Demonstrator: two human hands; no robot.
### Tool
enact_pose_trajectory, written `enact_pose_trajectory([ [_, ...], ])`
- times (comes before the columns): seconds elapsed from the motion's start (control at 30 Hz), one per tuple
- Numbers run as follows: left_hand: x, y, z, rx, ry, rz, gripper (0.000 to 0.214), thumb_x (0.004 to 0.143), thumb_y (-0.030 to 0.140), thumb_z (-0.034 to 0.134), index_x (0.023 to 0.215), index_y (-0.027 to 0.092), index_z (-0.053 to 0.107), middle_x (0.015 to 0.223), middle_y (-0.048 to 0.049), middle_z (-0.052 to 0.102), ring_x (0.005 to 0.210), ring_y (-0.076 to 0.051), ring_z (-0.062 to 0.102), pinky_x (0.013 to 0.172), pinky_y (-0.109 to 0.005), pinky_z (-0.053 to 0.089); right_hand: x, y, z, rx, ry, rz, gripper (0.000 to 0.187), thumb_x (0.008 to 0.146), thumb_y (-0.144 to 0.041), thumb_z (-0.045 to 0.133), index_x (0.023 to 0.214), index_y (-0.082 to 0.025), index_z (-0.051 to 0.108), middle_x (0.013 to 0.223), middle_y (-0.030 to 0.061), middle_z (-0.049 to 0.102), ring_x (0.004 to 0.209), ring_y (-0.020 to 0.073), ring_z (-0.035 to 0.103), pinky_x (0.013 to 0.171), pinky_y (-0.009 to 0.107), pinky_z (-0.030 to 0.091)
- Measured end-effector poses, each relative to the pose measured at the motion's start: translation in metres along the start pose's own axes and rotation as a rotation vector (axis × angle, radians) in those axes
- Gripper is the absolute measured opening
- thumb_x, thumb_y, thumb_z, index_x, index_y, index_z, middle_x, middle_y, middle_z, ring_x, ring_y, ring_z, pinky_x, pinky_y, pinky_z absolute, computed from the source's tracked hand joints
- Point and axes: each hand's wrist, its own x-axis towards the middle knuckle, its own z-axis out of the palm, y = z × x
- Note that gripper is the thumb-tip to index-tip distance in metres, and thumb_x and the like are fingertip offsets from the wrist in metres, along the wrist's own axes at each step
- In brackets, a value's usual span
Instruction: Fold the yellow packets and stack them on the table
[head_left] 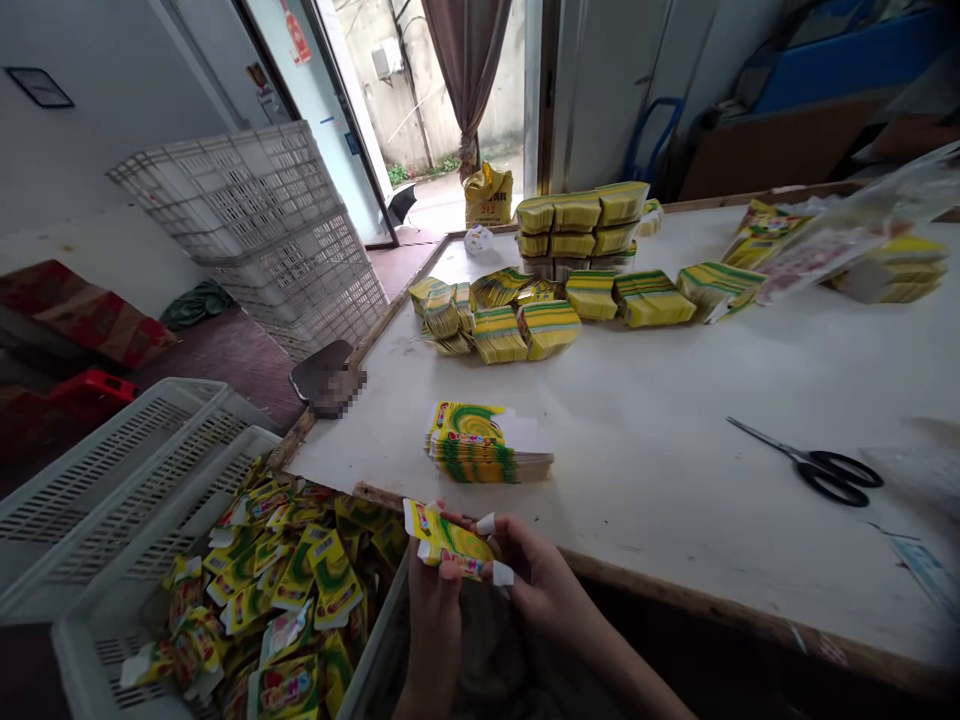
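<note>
Both hands hold one small yellow and green printed carton point(448, 540) just below the near edge of the white table point(675, 440). My left hand point(435, 610) grips the carton from underneath, fingers closed on it. My right hand point(536, 580) pinches its right end, near a white flap. Just beyond, on the table, lies a short stack of flat cartons point(480, 442) of the same print. A white plastic crate point(112, 640) to the lower left holds several folded cartons point(292, 590).
Many bundles of flat cartons point(577, 270) sit at the table's far side. Black scissors point(825, 465) lie to the right. Clear bags point(832, 240) rest at the far right. Empty white crates point(262, 230) lean by the open door, and a dark phone point(322, 375) lies at the table's left edge.
</note>
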Motion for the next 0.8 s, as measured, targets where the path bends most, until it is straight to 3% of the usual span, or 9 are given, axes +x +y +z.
enact_pose_trajectory([
  [0.13, 0.001, 0.001, -0.002, 0.025, 0.028, 0.040, 0.042, 0.064, 0.041, 0.082, 0.095, 0.020, 0.062, 0.084, 0.0004, 0.064, 0.075, -0.014, 0.064, 0.072, -0.025, 0.052, -0.006, -0.005, 0.001, 0.016, -0.090, 0.020, 0.026, 0.079, -0.025, 0.068, 0.102, -0.019, 0.057, 0.088, 0.0007, 0.060, 0.079, 0.0170, 0.055, 0.069, 0.025, 0.044],
  [0.2, 0.002, 0.004, -0.002, 0.030, 0.039, 0.047, 0.036, 0.066, 0.040, 0.081, 0.088, 0.020, 0.062, 0.076, 0.0033, 0.064, 0.066, -0.010, 0.061, 0.064, -0.020, 0.050, -0.010, -0.005, 0.005, -0.057, -0.063, 0.004, 0.025, 0.078, -0.022, 0.068, 0.101, -0.019, 0.058, 0.087, 0.0009, 0.062, 0.076, 0.0165, 0.055, 0.067, 0.025, 0.044],
  [0.33, -0.002, 0.009, -0.008, 0.045, -0.027, 0.014, 0.038, 0.055, 0.034, 0.088, 0.079, 0.019, 0.064, 0.066, 0.0051, 0.064, 0.056, -0.009, 0.058, 0.055, -0.018, 0.048, -0.016, -0.002, 0.005, -0.285, 0.007, -0.078, 0.013, 0.081, -0.021, 0.061, 0.094, -0.017, 0.062, 0.079, 0.0013, 0.062, 0.067, 0.0152, 0.054, 0.062, 0.024, 0.043],
  [0.57, -0.015, 0.011, -0.034, 0.129, -0.239, -0.152, 0.023, 0.073, 0.035, 0.077, 0.080, 0.013, 0.077, 0.076, -0.0093, 0.076, 0.081, -0.028, 0.070, 0.079, -0.037, 0.055, -0.020, -0.005, -0.018, -0.333, 0.031, -0.117, 0.010, 0.084, -0.021, 0.060, 0.080, -0.016, 0.067, 0.071, 0.0026, 0.066, 0.064, 0.0155, 0.060, 0.059, 0.023, 0.045],
  [0.63, -0.011, 0.021, -0.044, 0.128, -0.308, -0.177, 0.034, 0.074, 0.045, 0.074, 0.086, 0.014, 0.078, 0.084, -0.0124, 0.076, 0.089, -0.031, 0.070, 0.085, -0.041, 0.054, -0.022, -0.007, -0.025, -0.395, 0.011, -0.171, 0.012, 0.086, -0.017, 0.057, 0.086, -0.017, 0.069, 0.076, 0.0038, 0.068, 0.067, 0.0158, 0.062, 0.061, 0.023, 0.046],
  [0.77, 0.000, 0.055, -0.057, 0.188, -0.461, -0.106, 0.072, 0.079, 0.072, 0.049, 0.126, 0.020, 0.063, 0.127, -0.0160, 0.064, 0.122, -0.035, 0.055, 0.103, -0.050, 0.042, -0.024, -0.020, -0.036, -0.708, -0.092, -0.361, 0.028, 0.091, -0.012, 0.047, 0.099, -0.023, 0.072, 0.084, 0.0060, 0.070, 0.076, 0.0187, 0.062, 0.070, 0.030, 0.049],
  [0.8, 0.001, 0.063, -0.056, 0.300, -0.514, -0.042, 0.077, 0.073, 0.072, 0.058, 0.130, 0.021, 0.060, 0.135, -0.0160, 0.058, 0.128, -0.036, 0.050, 0.108, -0.051, 0.037, -0.024, -0.025, -0.036, -0.807, -0.144, -0.408, 0.028, 0.093, -0.013, 0.047, 0.099, -0.025, 0.072, 0.084, 0.0053, 0.071, 0.078, 0.0192, 0.062, 0.078, 0.034, 0.049],
])
